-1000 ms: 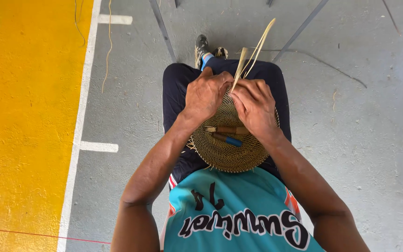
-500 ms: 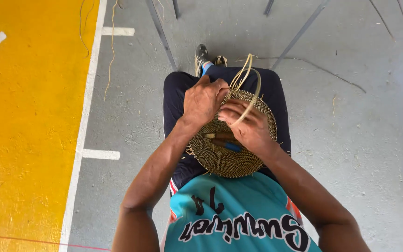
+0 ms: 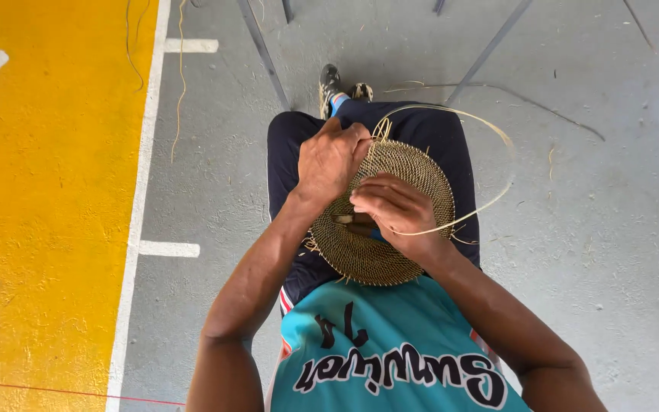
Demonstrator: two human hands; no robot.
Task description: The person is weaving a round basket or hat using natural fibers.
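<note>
Since the earlier frame the pale strand (image 3: 490, 152) has swung from upright above the knuckles into a wide loop arcing off the right side of the lap, where the round woven disc (image 3: 375, 252) lies across the dark trousers (image 3: 287, 152). At the disc's far edge the left hand (image 3: 333, 160) is fisted around the rim, while the right hand (image 3: 394, 210) lies curled over its centre, apparently pinching the strand's near end. Beyond the knees, a shoe (image 3: 330, 80) stands on grey floor (image 3: 612, 229) beside a yellow painted area (image 3: 40, 191).
</note>
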